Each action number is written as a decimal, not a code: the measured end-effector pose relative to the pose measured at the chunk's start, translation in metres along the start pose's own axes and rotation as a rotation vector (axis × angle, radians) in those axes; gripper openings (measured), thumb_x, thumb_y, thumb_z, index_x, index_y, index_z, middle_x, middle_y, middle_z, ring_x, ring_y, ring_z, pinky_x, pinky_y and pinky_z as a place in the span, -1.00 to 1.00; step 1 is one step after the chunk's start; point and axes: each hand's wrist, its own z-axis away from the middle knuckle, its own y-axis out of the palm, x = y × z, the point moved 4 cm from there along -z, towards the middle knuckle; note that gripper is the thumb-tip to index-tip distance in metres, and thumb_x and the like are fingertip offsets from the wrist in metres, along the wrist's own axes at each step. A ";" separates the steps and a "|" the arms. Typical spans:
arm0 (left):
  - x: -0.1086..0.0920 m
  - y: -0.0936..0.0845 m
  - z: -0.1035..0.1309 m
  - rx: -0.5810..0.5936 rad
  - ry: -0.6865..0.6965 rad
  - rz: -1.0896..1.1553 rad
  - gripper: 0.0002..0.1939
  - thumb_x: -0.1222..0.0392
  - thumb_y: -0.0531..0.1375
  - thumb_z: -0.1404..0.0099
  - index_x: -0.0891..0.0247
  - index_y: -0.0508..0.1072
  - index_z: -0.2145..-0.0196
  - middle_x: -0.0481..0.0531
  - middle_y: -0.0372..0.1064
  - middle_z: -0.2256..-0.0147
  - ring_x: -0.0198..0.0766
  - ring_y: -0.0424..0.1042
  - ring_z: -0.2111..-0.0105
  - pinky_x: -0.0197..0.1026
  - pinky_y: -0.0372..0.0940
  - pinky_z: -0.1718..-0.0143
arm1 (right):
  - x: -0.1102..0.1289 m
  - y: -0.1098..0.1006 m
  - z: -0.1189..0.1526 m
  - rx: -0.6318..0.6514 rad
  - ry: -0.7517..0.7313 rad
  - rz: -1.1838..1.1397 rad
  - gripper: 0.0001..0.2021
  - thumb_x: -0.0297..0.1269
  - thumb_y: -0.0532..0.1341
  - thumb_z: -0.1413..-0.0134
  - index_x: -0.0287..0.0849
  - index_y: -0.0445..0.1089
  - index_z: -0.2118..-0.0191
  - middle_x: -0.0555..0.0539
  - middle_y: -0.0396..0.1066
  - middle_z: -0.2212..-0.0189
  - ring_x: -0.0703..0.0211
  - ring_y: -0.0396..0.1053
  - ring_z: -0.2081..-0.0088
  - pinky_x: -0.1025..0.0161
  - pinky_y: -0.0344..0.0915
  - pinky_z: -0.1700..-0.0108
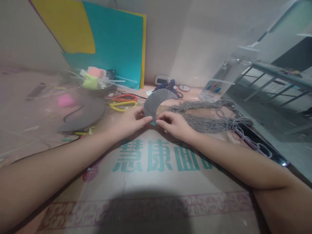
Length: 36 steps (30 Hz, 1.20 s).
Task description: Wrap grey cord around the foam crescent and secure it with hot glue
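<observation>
A crescent wrapped in grey yarn (154,103) stands up between my hands, its curved tip pointing right. My left hand (133,123) grips its lower left part, with the thumb across the front. At the lower end, the thumb and fingers of my right hand (175,126) pinch together at the crescent's edge; whether a loose strand is also between them I cannot make out. A bit of teal shows just under the crescent. To the right of it lies a loose skein of grey yarn (207,123), close behind my right hand.
Behind the crescent are a dark blue glue gun (168,85) and a tape roll (184,88). Orange and yellow-handled scissors (124,105) lie left. A clear plastic jar (214,84), a phone (263,148), a grey disc (85,112) and coloured sheets (114,42) surround the spot.
</observation>
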 end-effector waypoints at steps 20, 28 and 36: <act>0.005 -0.002 -0.002 -0.006 0.023 -0.026 -0.73 0.05 0.24 -0.25 0.25 0.50 0.16 0.06 0.53 0.19 -0.16 0.47 0.19 -0.15 0.35 0.17 | -0.003 0.001 -0.001 -0.022 0.026 -0.035 -0.82 -0.20 0.25 -0.08 -0.21 0.45 0.30 0.02 0.42 0.48 0.26 0.30 0.45 0.28 0.24 0.33; 0.002 -0.001 -0.001 -0.004 0.024 -0.022 -0.74 0.05 0.24 -0.26 0.26 0.49 0.17 0.06 0.52 0.20 -0.18 0.48 0.20 -0.16 0.34 0.18 | -0.002 0.000 0.000 -0.024 -0.005 0.004 -0.83 -0.22 0.21 -0.12 -0.22 0.47 0.32 0.00 0.45 0.46 0.26 0.32 0.43 0.28 0.24 0.30; 0.003 -0.001 -0.001 0.002 0.015 -0.035 -0.74 0.05 0.23 -0.26 0.25 0.49 0.17 0.06 0.52 0.19 -0.16 0.47 0.19 -0.15 0.35 0.17 | 0.001 -0.001 0.000 -0.017 -0.016 0.040 -0.82 -0.22 0.19 -0.15 -0.22 0.47 0.32 0.00 0.46 0.46 0.26 0.32 0.43 0.29 0.23 0.31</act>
